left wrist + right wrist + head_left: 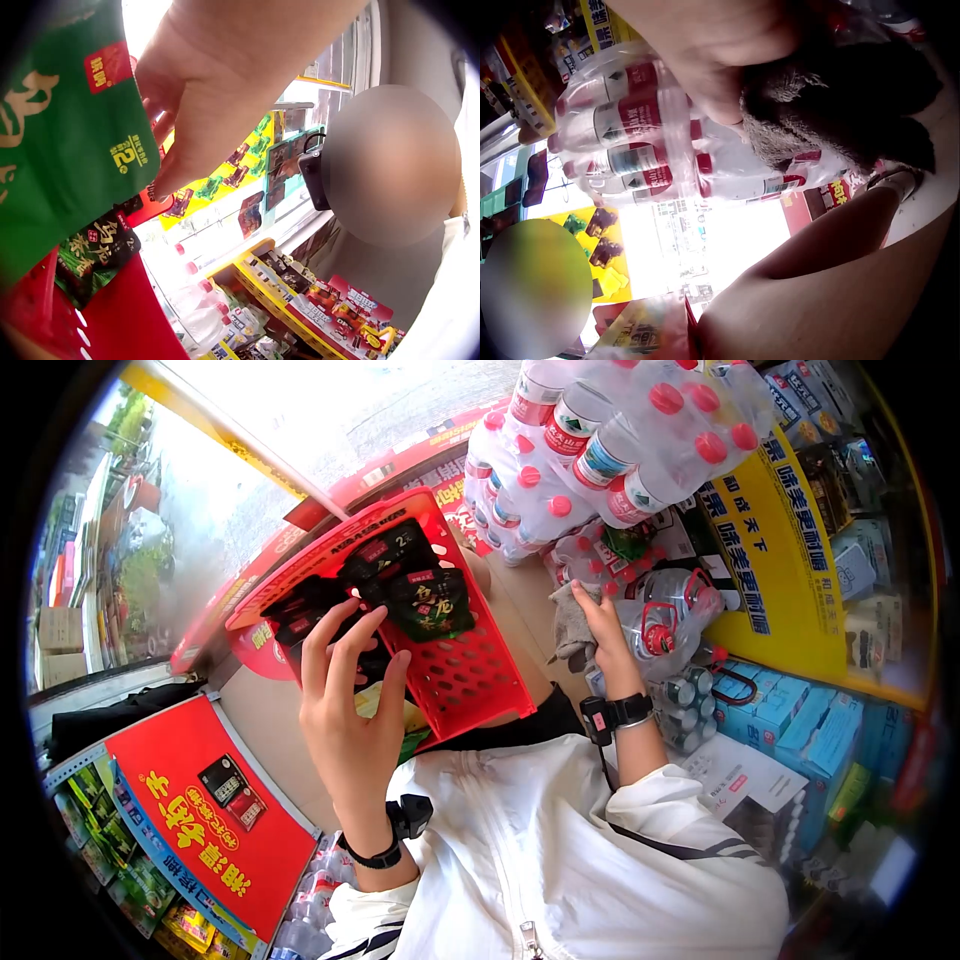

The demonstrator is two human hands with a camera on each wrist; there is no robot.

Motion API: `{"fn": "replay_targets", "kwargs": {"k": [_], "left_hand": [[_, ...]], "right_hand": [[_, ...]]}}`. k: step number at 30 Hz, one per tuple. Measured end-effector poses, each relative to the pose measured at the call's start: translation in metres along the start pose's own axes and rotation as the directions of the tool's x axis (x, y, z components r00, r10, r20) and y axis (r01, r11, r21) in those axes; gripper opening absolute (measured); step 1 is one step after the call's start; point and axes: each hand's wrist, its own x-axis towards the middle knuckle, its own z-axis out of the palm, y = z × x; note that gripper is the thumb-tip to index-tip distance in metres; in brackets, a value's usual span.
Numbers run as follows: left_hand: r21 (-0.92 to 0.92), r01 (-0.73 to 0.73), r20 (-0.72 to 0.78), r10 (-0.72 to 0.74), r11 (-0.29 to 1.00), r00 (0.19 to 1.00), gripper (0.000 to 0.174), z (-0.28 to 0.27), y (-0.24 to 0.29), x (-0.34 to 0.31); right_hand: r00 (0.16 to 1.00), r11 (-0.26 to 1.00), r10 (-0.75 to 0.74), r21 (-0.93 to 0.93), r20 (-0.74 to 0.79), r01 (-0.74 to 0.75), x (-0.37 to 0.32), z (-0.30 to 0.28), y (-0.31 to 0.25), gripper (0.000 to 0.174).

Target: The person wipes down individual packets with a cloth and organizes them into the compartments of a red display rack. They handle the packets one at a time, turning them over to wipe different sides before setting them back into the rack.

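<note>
My left hand (345, 695) is over a red plastic basket (470, 685), its fingers spread and slightly bent, the thumb apart. Black packets (425, 603) with green and gold print lie in the basket, some partly hidden behind the fingers. A green packet (67, 142) looms large beside the left hand (202, 97) in the left wrist view and covers part of its fingers. Out to the right, my right hand (603, 628) holds a grey cloth (573, 625), which hangs from the fingers. The cloth (780, 124) looks bunched and dark in the right wrist view.
Shrink-wrapped water bottles (600, 445) are stacked at the back right. Beside them stand a yellow printed panel (775, 550) and blue cartons (790, 710). A red printed box (215, 790) sits at left, near a glass pane (170, 540).
</note>
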Motion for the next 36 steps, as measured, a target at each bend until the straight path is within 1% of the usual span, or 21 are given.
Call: {"fn": "replay_targets", "kwargs": {"k": [1, 2, 4, 6, 8, 9, 11, 15, 17, 18, 20, 21, 22, 24, 25, 28, 31, 32, 34, 35, 36], "left_hand": [[-0.005, -0.008, 0.004, 0.009, 1.000, 1.000, 0.035, -0.001, -0.001, -0.001], [-0.008, -0.013, 0.010, 0.013, 1.000, 1.000, 0.033, -0.002, -0.002, -0.003], [-0.007, 0.004, 0.008, -0.004, 1.000, 1.000, 0.031, -0.005, -0.004, -0.005], [-0.008, 0.019, 0.007, -0.019, 1.000, 1.000, 0.029, -0.006, -0.003, -0.007], [-0.010, 0.048, 0.038, -0.048, 0.999, 0.998, 0.024, -0.008, -0.002, -0.009], [-0.008, 0.046, 0.040, -0.045, 0.999, 0.998, 0.024, -0.008, -0.001, -0.010], [-0.036, 0.066, 0.047, -0.065, 0.997, 0.997, 0.021, -0.007, -0.001, -0.011], [-0.018, 0.048, 0.051, -0.047, 0.999, 0.998, 0.020, -0.007, -0.002, -0.010], [-0.032, 0.076, 0.022, -0.075, 0.997, 0.997, 0.020, -0.007, -0.001, -0.009], [-0.027, 0.075, 0.024, -0.074, 0.997, 0.997, 0.020, -0.007, 0.000, -0.009], [-0.008, 0.060, 0.005, -0.060, 0.998, 0.998, 0.019, -0.008, 0.000, -0.009], [-0.003, 0.054, 0.006, -0.054, 0.999, 0.999, 0.019, -0.008, 0.001, -0.008], [0.021, 0.043, 0.010, -0.043, 0.999, 0.999, 0.018, -0.010, 0.003, -0.008], [0.054, 0.032, 0.012, -0.032, 0.998, 0.999, 0.018, -0.012, 0.003, -0.007], [0.039, 0.069, 0.018, -0.070, 0.997, 0.997, 0.018, -0.011, 0.002, -0.008], [0.033, 0.121, 0.032, -0.122, 0.992, 0.992, 0.017, -0.011, 0.002, -0.008], [0.046, 0.121, 0.042, -0.123, 0.992, 0.992, 0.017, -0.010, 0.001, -0.008], [0.030, 0.129, 0.042, -0.130, 0.991, 0.991, 0.017, -0.009, 0.000, -0.008], [0.013, 0.139, 0.044, -0.140, 0.990, 0.989, 0.017, -0.008, -0.001, -0.007], [0.010, 0.121, 0.041, -0.121, 0.993, 0.992, 0.017, -0.007, 0.000, -0.006], [0.005, 0.102, 0.038, -0.102, 0.995, 0.994, 0.017, -0.006, 0.000, -0.006]], "right_hand": [[0.999, 0.999, -0.043, 0.023, -0.028, 0.043, 0.012, -0.004, 0.013, 0.028], [0.999, 0.999, -0.040, 0.023, -0.025, 0.041, 0.022, -0.012, 0.021, 0.028], [0.987, 0.981, 0.158, 0.111, 0.015, -0.159, 0.038, -0.028, 0.029, 0.021], [0.992, 0.982, 0.127, 0.144, -0.013, -0.124, 0.046, -0.033, 0.027, 0.020], [0.992, 0.959, 0.001, 0.281, -0.123, 0.034, 0.076, -0.047, 0.041, 0.029], [0.992, 0.958, 0.002, 0.284, -0.123, 0.033, 0.095, -0.057, 0.050, 0.029], [0.945, 0.954, -0.127, 0.224, -0.302, 0.200, 0.131, -0.078, 0.060, 0.041], [0.921, 0.903, -0.120, 0.346, -0.371, 0.256, 0.173, -0.099, 0.050, 0.034], [0.793, 0.959, -0.103, 0.152, -0.600, 0.240, 0.199, -0.110, 0.051, 0.039], [0.794, 0.959, -0.098, 0.156, -0.599, 0.236, 0.204, -0.114, 0.052, 0.039], [0.813, 0.974, -0.156, 0.050, -0.561, 0.222, 0.200, -0.114, 0.039, 0.052], [0.797, 0.984, -0.173, -0.071, -0.578, 0.162, 0.197, -0.113, 0.034, 0.066], [0.799, 0.985, -0.168, -0.065, -0.578, 0.160, 0.197, -0.111, 0.029, 0.066], [0.717, 0.967, -0.015, -0.193, -0.697, -0.167, 0.214, -0.116, 0.023, 0.079], [0.720, 0.967, -0.011, -0.191, -0.693, -0.169, 0.220, -0.118, 0.023, 0.079], [0.645, 0.900, -0.026, -0.299, -0.763, -0.317, 0.235, -0.120, 0.030, 0.091], [0.697, 0.930, -0.013, -0.265, -0.717, -0.256, 0.246, -0.130, 0.041, 0.088], [0.698, 0.929, -0.012, -0.266, -0.716, -0.257, 0.254, -0.133, 0.048, 0.088], [0.694, 0.958, -0.115, -0.263, -0.711, -0.111, 0.265, -0.139, 0.064, 0.083], [0.693, 0.958, -0.116, -0.265, -0.712, -0.112, 0.260, -0.137, 0.063, 0.083], [0.701, 0.971, -0.147, -0.237, -0.698, -0.032, 0.253, -0.135, 0.062, 0.082]]}}
